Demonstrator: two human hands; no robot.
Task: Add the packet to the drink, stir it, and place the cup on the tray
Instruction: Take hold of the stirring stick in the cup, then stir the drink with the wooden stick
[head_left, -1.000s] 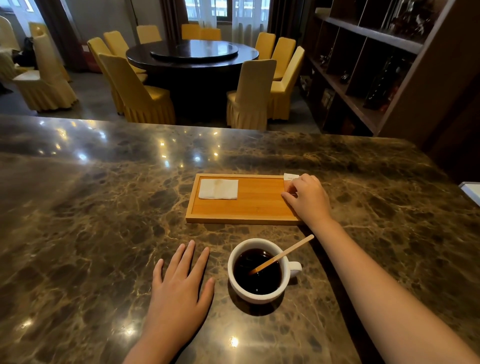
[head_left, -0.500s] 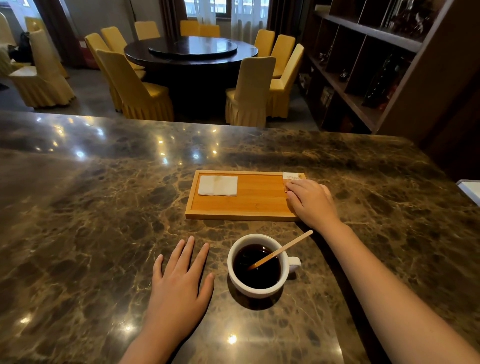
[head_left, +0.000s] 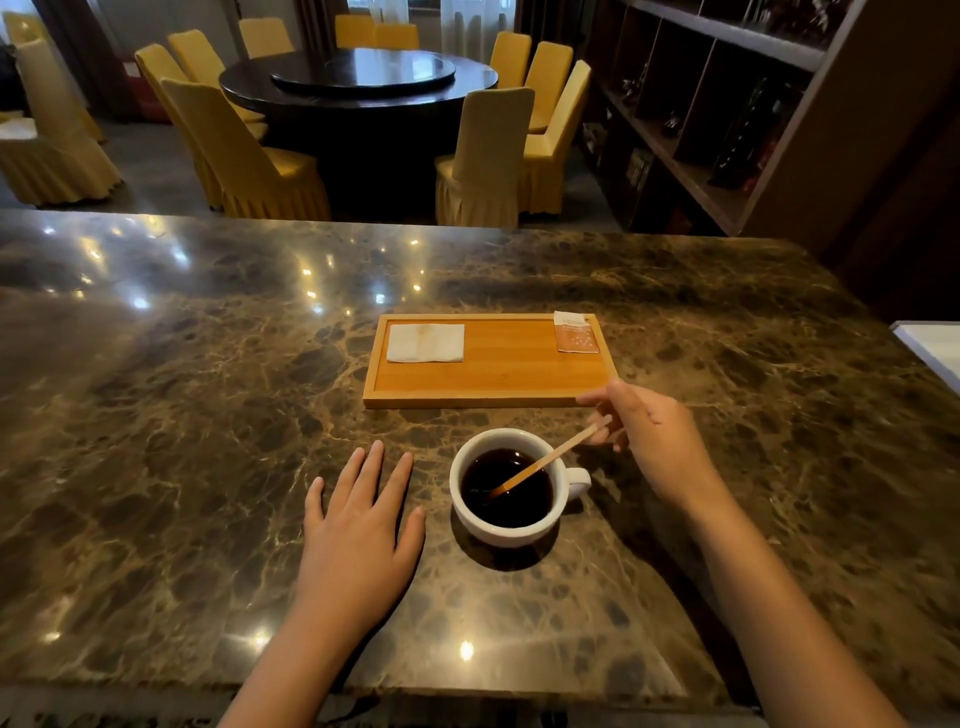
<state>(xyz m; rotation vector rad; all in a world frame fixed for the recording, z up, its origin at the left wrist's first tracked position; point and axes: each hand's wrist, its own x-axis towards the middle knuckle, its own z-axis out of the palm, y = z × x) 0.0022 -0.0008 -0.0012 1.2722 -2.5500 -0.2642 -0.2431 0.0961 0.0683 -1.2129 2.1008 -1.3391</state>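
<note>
A white cup (head_left: 470, 514) of dark drink stands on the marble counter, handle to the right. A wooden stirrer (head_left: 550, 457) leans in it, top end pointing right. My right hand (head_left: 649, 436) is at that top end, fingertips pinched on the stick. A small pink-and-white packet (head_left: 575, 333) lies on the far right corner of the wooden tray (head_left: 498, 379), beyond the cup. My left hand (head_left: 358, 530) rests flat on the counter just left of the cup, fingers spread, holding nothing.
A folded white napkin (head_left: 426, 343) lies on the tray's left end. A white object (head_left: 935, 348) sits at the counter's right edge. Beyond the counter are yellow-covered chairs (head_left: 488, 156), a round dark table (head_left: 363, 83) and wooden shelves (head_left: 727, 104) on the right.
My right hand left the packet on the tray's far right corner and came back toward me to the stirrer's top end. The left hand and the cup stayed put.
</note>
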